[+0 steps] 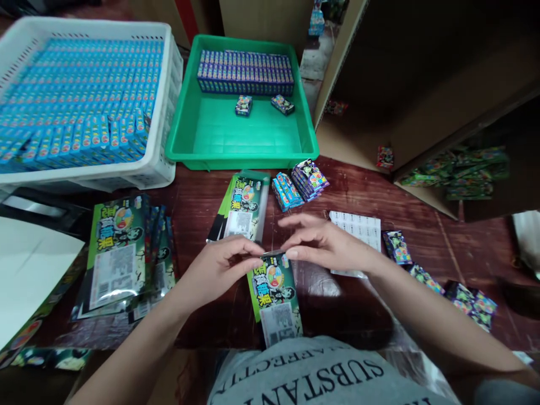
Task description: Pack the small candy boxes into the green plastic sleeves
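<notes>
A green and black printed plastic pouch lies in front of me, its upper edge between my two hands. My left hand pinches that edge at its left corner, thumb below the fingers. At the right corner my right hand holds the same edge between thumb and index finger, its other fingers stretched out. Just beyond my hands lie more such pouches. Beside them sit small blue candy boxes and purple candy boxes. A white sticker sheet is partly under my right wrist.
A white crate full of blue boxes stands at the left. The green tray holds rows of purple boxes and two loose ones. Stacked pouches lie at left. Large cardboard boxes stand at right, with loose small boxes nearby.
</notes>
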### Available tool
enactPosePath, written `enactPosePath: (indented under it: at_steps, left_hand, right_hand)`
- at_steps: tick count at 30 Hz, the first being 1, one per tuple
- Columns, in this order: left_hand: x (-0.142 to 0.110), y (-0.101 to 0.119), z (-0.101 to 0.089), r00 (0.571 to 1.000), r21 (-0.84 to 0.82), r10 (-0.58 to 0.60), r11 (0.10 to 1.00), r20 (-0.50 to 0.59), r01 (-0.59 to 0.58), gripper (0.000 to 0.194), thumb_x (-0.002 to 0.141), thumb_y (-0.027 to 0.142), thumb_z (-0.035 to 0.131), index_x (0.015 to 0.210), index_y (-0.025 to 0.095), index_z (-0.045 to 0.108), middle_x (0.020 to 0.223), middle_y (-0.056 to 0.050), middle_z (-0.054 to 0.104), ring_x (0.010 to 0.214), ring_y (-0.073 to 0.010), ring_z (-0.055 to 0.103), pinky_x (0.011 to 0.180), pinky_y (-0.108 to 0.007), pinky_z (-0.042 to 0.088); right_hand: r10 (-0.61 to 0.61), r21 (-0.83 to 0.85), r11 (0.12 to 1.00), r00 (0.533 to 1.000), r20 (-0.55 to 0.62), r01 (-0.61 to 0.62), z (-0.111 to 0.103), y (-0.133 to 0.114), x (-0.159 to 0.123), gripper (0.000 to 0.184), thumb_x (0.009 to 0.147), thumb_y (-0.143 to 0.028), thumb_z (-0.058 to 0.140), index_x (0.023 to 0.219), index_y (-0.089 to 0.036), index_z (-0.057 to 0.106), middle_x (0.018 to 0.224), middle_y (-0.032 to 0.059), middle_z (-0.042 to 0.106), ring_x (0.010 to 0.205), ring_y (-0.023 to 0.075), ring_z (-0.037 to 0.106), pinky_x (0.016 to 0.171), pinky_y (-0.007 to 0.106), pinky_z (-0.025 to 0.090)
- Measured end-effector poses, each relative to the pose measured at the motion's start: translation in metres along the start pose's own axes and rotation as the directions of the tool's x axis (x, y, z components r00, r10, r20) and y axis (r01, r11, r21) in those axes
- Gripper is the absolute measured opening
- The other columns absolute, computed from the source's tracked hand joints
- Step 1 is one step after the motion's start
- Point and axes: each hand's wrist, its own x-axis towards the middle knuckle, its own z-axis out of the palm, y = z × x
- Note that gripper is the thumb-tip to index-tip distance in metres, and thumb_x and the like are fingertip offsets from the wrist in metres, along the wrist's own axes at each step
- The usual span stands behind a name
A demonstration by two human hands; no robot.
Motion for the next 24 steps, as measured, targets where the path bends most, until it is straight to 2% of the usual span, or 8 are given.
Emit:
enactPosePath:
  at_steps: [2, 4, 6, 8, 12, 16, 20, 24]
  left_hand:
    - [0.004, 0.005, -0.003, 0.996, 0.135, 0.064, 0.988, 0.069, -0.073, 0.025, 0.096, 0.032, 0.062, 0.117, 0.036, 0.076, 0.100, -0.003, 0.075, 0.088, -0.0187, 0.071, 0.080, -0.033, 0.057]
    - [0.010, 0.009, -0.006, 0.990, 0.166, 0.094, 0.980, 0.109, -0.112, 0.022, 0.096, 0.033, 0.061, 0.111, 0.034, 0.078, 0.098, -0.004, 0.074, 0.087, -0.0188, 0.070, 0.078, -0.032, 0.057]
    - [0.015, 0.012, -0.005, 0.992, 0.130, 0.081, 0.987, 0.096, -0.093, 0.014, 0.093, 0.037, 0.068, 0.090, 0.030, 0.079, 0.095, -0.004, 0.074, 0.086, -0.0189, 0.070, 0.078, -0.032, 0.056]
    - [0.019, 0.013, -0.003, 0.997, 0.111, 0.018, 0.994, 0.069, -0.026, 0.021, 0.089, 0.041, 0.073, 0.074, 0.026, 0.073, 0.087, -0.003, 0.073, 0.079, -0.0182, 0.070, 0.074, -0.031, 0.056]
    - [0.026, 0.013, 0.003, 0.995, 0.135, -0.065, 0.989, 0.078, 0.054, 0.014, 0.091, 0.039, 0.068, 0.091, 0.026, 0.073, 0.083, -0.003, 0.072, 0.072, -0.0180, 0.068, 0.065, -0.029, 0.054]
    - [0.024, 0.016, 0.002, 0.992, 0.124, -0.015, 0.992, 0.123, 0.000, 0.014, 0.095, 0.032, 0.060, 0.100, 0.027, 0.073, 0.092, -0.004, 0.071, 0.082, -0.0187, 0.069, 0.073, -0.031, 0.055]
    - [0.001, 0.012, -0.001, 0.997, 0.041, -0.061, 0.997, 0.044, 0.059, 0.009, 0.094, 0.033, 0.064, 0.090, 0.025, 0.067, 0.104, -0.006, 0.074, 0.099, -0.0208, 0.071, 0.088, -0.035, 0.055]
    - [-0.036, -0.003, -0.004, 0.969, -0.023, -0.220, 0.975, -0.114, 0.219, 0.017, 0.091, 0.041, 0.068, 0.094, 0.025, 0.067, 0.099, -0.006, 0.076, 0.089, -0.0221, 0.073, 0.080, -0.033, 0.057]
  right_hand:
    - [-0.101, -0.223, 0.969, 0.995, 0.020, 0.103, -0.037, 0.006, 0.016, 0.035, 0.093, -0.041, 0.074, 0.125, -0.026, 0.070, 0.155, 0.0085, 0.050, 0.145, 0.0292, 0.045, 0.119, 0.054, 0.037]
    - [-0.152, -0.409, 0.900, 0.988, 0.037, 0.153, -0.078, 0.018, 0.037, 0.064, 0.081, -0.047, 0.084, 0.138, -0.027, 0.061, 0.160, 0.0092, 0.045, 0.148, 0.0357, 0.039, 0.120, 0.062, 0.030]
    - [-0.144, -0.492, 0.852, 0.983, 0.113, 0.181, -0.111, 0.033, 0.058, 0.087, 0.069, -0.051, 0.091, 0.144, -0.024, 0.056, 0.155, 0.0107, 0.052, 0.143, 0.0396, 0.042, 0.117, 0.064, 0.034]
    - [-0.125, -0.530, 0.820, 0.971, 0.202, 0.215, -0.125, 0.045, 0.077, 0.101, 0.059, -0.054, 0.095, 0.145, -0.021, 0.055, 0.148, 0.0119, 0.059, 0.136, 0.0411, 0.048, 0.111, 0.062, 0.041]
    - [-0.134, -0.628, 0.708, 0.935, 0.330, 0.323, -0.106, 0.056, 0.107, 0.110, 0.044, -0.051, 0.100, 0.141, -0.020, 0.059, 0.139, 0.0130, 0.065, 0.125, 0.0427, 0.053, 0.106, 0.064, 0.043]
    - [-0.119, -0.731, 0.579, 0.924, 0.362, 0.361, -0.077, 0.042, 0.121, 0.076, 0.053, -0.035, 0.096, 0.121, -0.017, 0.068, 0.112, 0.0120, 0.072, 0.119, 0.0406, 0.055, 0.111, 0.067, 0.035]
    - [-0.193, -0.642, 0.674, 0.926, 0.325, 0.366, -0.048, 0.018, 0.096, 0.068, 0.059, -0.032, 0.091, 0.120, -0.014, 0.066, 0.119, 0.0145, 0.065, 0.117, 0.0390, 0.057, 0.121, 0.069, 0.023]
    - [-0.169, -0.479, 0.803, 0.907, 0.385, 0.353, 0.000, 0.022, 0.040, 0.074, 0.063, -0.029, 0.090, 0.130, -0.014, 0.063, 0.126, 0.0161, 0.064, 0.117, 0.0369, 0.061, 0.121, 0.062, 0.031]
